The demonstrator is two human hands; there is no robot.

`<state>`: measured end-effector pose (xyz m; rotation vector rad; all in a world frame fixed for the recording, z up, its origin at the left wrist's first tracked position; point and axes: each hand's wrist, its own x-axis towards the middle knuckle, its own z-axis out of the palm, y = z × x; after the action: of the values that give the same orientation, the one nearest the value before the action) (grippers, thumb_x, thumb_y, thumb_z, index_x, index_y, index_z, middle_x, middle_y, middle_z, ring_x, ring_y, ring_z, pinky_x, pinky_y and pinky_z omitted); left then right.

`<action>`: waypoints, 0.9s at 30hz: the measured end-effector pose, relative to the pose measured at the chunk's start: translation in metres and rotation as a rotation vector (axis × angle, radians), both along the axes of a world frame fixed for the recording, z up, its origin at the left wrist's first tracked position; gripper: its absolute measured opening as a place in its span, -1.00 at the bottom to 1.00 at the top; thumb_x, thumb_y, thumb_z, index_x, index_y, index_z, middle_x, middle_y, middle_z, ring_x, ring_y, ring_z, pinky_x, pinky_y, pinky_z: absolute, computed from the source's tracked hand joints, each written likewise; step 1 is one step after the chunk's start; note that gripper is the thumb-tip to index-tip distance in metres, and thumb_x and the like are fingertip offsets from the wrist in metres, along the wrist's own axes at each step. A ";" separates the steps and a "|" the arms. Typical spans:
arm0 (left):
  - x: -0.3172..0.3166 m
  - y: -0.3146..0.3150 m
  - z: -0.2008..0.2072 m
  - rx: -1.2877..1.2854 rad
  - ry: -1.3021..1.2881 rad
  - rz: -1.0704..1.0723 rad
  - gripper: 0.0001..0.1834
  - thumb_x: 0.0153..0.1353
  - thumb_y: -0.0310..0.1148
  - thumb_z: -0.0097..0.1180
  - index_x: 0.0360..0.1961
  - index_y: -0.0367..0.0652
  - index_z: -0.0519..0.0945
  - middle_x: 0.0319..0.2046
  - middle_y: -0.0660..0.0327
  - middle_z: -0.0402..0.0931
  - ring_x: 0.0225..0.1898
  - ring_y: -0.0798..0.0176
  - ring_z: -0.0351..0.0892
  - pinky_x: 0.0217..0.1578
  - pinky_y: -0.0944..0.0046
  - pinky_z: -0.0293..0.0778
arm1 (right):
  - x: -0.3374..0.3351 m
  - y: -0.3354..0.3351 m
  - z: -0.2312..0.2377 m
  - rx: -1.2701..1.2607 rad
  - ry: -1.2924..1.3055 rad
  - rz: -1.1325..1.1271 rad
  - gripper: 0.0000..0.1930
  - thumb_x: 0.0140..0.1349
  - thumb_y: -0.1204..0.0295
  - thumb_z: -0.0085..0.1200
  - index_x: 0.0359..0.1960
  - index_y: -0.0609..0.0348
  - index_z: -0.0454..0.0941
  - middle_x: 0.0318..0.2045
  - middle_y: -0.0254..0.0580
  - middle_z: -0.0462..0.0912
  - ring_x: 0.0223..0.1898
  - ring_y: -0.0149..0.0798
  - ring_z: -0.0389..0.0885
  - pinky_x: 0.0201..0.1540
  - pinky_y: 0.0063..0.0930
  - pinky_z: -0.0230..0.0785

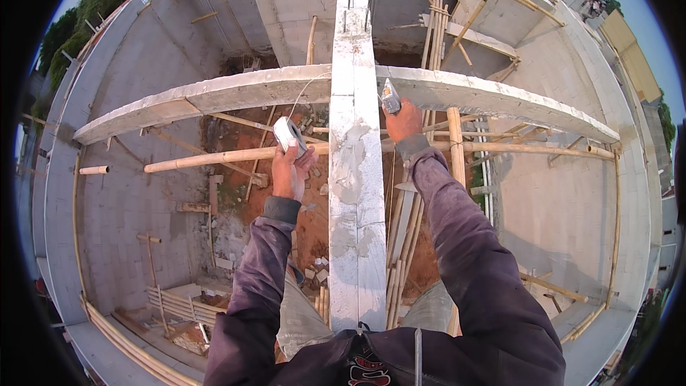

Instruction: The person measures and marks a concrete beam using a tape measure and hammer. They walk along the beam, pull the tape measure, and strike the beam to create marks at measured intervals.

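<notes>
My left hand (289, 175) grips a white string reel (284, 131) to the left of a long narrow concrete wall top (350, 171). A thin pale string (299, 94) curves up from the reel toward the cross beam. On the other side of the wall top, my right hand (404, 121) is closed around a grey, pointed trowel (390, 96) with its tip up, close to the cross beam. Its handle is hidden in my fist. Grey mortar patches (351, 164) mark the wall top between my hands.
A concrete cross beam (243, 89) meets the wall top ahead. Bamboo poles (236, 158) run across both sides below it. An upright bamboo pole (456, 144) stands beside my right forearm. Far below lies reddish ground with rubble (314, 271). Grey block walls (143, 193) enclose the rooms.
</notes>
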<state>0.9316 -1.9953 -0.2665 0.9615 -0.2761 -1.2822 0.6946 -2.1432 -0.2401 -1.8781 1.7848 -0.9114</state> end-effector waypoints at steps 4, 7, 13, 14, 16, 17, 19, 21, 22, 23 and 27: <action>-0.009 -0.054 -0.044 0.055 -0.296 -0.042 -0.42 0.38 -0.07 0.12 0.30 -0.09 0.30 0.19 0.18 0.36 0.18 0.09 0.39 0.13 -0.02 0.37 | 0.027 -0.086 -0.014 -0.045 0.038 -0.056 -0.75 0.12 0.41 0.14 -0.20 0.31 0.54 -0.21 0.20 0.65 -0.07 0.27 0.57 -0.01 0.06 0.42; -0.042 -0.079 -0.087 -0.040 -0.872 -0.040 -0.50 0.35 -0.07 0.15 0.07 -0.27 0.42 0.26 -0.09 0.27 0.26 -0.10 0.30 0.17 0.03 0.32 | 0.053 -0.143 -0.044 -0.083 0.062 -0.050 -0.74 0.11 0.45 0.13 -0.17 0.30 0.53 -0.12 0.19 0.61 -0.01 0.22 0.55 0.05 0.02 0.41; -0.081 -0.082 -0.117 0.045 -1.181 0.023 -0.47 0.33 -0.06 0.16 -0.02 -0.36 0.39 0.34 -0.33 0.00 0.38 -0.33 0.08 0.28 -0.11 0.18 | 0.088 -0.185 -0.128 -0.101 0.334 0.164 -0.57 -0.06 0.42 0.37 -0.14 0.24 0.48 0.08 0.02 0.44 0.21 0.04 0.35 0.18 -0.12 0.27; -0.081 -0.079 -0.116 0.076 -1.195 0.073 -0.47 0.33 -0.06 0.17 -0.03 -0.37 0.38 0.34 -0.34 -0.01 0.38 -0.35 0.07 0.28 -0.13 0.18 | 0.090 -0.182 -0.139 -0.159 0.351 0.185 -0.55 -0.07 0.42 0.37 -0.13 0.24 0.47 0.09 0.02 0.43 0.21 0.05 0.35 0.19 -0.11 0.25; -0.079 -0.076 -0.111 0.111 -1.159 0.034 -0.48 0.31 -0.08 0.21 -0.06 -0.37 0.37 0.36 -0.33 -0.09 0.39 -0.43 0.02 0.29 -0.20 0.16 | 0.089 -0.175 -0.151 -0.240 0.373 0.207 -0.52 -0.09 0.43 0.37 -0.11 0.24 0.44 0.10 0.03 0.43 0.21 0.06 0.34 0.20 -0.10 0.22; -0.078 -0.076 -0.108 0.122 -1.168 0.025 -0.49 0.31 -0.10 0.21 -0.07 -0.37 0.37 0.36 -0.33 -0.10 0.39 -0.43 0.01 0.29 -0.21 0.15 | 0.088 -0.173 -0.153 -0.230 0.383 0.235 -0.49 -0.14 0.45 0.38 -0.12 0.23 0.42 0.12 0.03 0.42 0.22 0.07 0.34 0.24 -0.09 0.19; -0.079 -0.079 -0.104 0.108 -1.130 0.004 -0.50 0.30 -0.10 0.22 -0.10 -0.36 0.36 0.37 -0.33 -0.12 0.41 -0.46 -0.01 0.32 -0.19 0.13 | 0.089 -0.172 -0.151 -0.217 0.414 0.232 -0.48 -0.17 0.46 0.38 -0.13 0.23 0.41 0.13 0.03 0.41 0.23 0.07 0.33 0.26 -0.08 0.17; -0.080 -0.082 -0.101 0.117 -1.150 -0.006 -0.49 0.29 -0.10 0.23 -0.12 -0.37 0.36 0.37 -0.33 -0.12 0.40 -0.46 0.01 0.30 -0.18 0.16 | 0.090 -0.171 -0.144 -0.209 0.414 0.251 -0.47 -0.20 0.50 0.37 -0.14 0.21 0.39 0.14 0.03 0.40 0.27 0.07 0.29 0.30 -0.09 0.13; -0.079 -0.083 -0.100 0.127 -1.149 -0.007 -0.49 0.28 -0.10 0.23 -0.12 -0.38 0.36 0.37 -0.33 -0.12 0.40 -0.46 0.02 0.29 -0.17 0.18 | 0.091 -0.171 -0.140 -0.177 0.426 0.255 -0.47 -0.20 0.49 0.37 -0.14 0.21 0.39 0.15 0.03 0.39 0.28 0.07 0.28 0.31 -0.09 0.12; -0.079 -0.082 -0.098 0.131 -1.170 -0.018 -0.49 0.28 -0.10 0.23 -0.13 -0.38 0.36 0.37 -0.35 -0.11 0.38 -0.49 0.03 0.25 -0.15 0.24 | 0.091 -0.170 -0.137 -0.156 0.433 0.265 -0.47 -0.19 0.49 0.37 -0.14 0.20 0.39 0.16 0.02 0.39 0.29 0.07 0.28 0.31 -0.09 0.11; -0.077 -0.082 -0.096 0.185 -1.227 -0.053 -0.46 0.28 -0.03 0.19 -0.16 -0.38 0.37 0.35 -0.37 -0.09 0.34 -0.51 0.07 0.22 -0.16 0.24 | 0.094 -0.172 -0.133 -0.082 0.429 0.300 -0.44 -0.20 0.47 0.38 -0.10 0.20 0.40 0.21 0.03 0.36 0.31 0.05 0.25 0.35 -0.08 0.05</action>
<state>0.8548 -2.0778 -0.3627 1.8281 -1.1351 -0.6139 0.7881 -2.3149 -0.3732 -2.4551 1.6311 -0.5050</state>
